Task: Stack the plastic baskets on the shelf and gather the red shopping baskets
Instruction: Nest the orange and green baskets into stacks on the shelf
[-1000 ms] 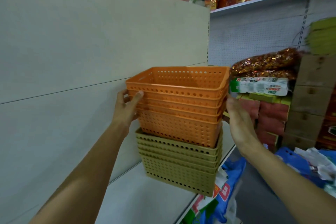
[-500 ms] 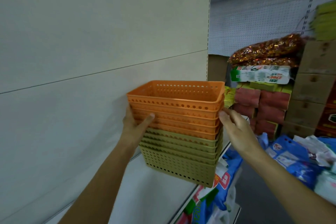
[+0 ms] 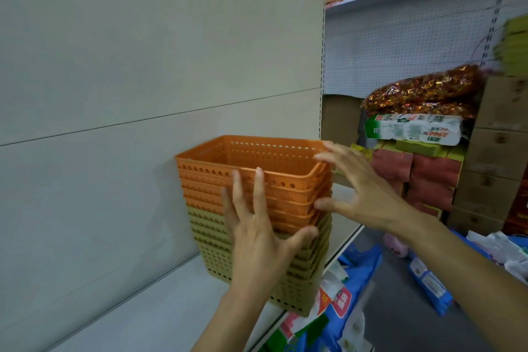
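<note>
Several orange plastic baskets [image 3: 285, 180] sit nested inside a stack of olive-green plastic baskets [image 3: 303, 280] on the pale shelf [image 3: 160, 308]. My left hand [image 3: 257, 231] is flat against the near side of the stack with fingers spread, holding nothing. My right hand [image 3: 363, 191] hovers at the stack's right corner, fingers apart, its fingertips at the top orange rim. No red shopping baskets are in view.
The shelf's back panel [image 3: 143, 66] rises at the left. To the right stand cardboard boxes [image 3: 497, 151], red packs [image 3: 428, 177], a tissue pack [image 3: 414, 128] and shiny snack bags [image 3: 423, 91]. Blue bags [image 3: 343, 308] lie on the floor below the shelf edge.
The orange baskets have gone down into the green stack. Both hands have let go of the sides and opened; the left hand moved to the stack's front.
</note>
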Demonstrator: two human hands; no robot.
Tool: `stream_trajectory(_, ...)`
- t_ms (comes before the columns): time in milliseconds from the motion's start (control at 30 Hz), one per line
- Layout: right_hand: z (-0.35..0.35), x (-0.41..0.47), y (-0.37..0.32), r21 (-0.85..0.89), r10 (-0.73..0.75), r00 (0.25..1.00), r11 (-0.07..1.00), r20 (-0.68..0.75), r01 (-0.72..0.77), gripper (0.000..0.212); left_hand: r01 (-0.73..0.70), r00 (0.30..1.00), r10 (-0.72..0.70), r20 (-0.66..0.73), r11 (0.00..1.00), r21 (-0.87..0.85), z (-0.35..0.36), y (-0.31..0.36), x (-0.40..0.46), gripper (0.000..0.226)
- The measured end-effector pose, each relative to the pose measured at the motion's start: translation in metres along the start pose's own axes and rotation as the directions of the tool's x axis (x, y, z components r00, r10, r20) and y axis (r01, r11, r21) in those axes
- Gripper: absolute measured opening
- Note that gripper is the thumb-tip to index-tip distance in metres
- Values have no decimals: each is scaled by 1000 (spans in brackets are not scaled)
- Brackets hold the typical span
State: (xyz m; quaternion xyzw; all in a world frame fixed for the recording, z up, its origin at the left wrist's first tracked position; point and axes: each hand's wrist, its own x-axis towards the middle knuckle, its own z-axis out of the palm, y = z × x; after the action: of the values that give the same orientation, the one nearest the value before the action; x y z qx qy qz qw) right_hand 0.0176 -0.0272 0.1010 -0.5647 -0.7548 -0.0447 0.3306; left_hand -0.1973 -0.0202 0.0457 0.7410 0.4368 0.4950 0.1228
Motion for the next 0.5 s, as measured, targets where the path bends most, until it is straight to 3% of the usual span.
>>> stream_trajectory(133, 1, 15, 18, -26, -99, 994, 995, 39, 100, 89, 59, 998, -58, -25, 998, 19, 18, 8, 7, 132)
stream_trajectory(300, -4, 35, 28, 4, -208, 978, 978, -1, 208, 66, 15, 998, -14, -55, 1000, 20, 29, 6, 16, 126)
stream_trajectory(500, -19, 43, 65, -72, -236, 970, 970, -53, 232, 59, -3, 1000, 4, 11, 999, -43, 61, 10, 42, 126)
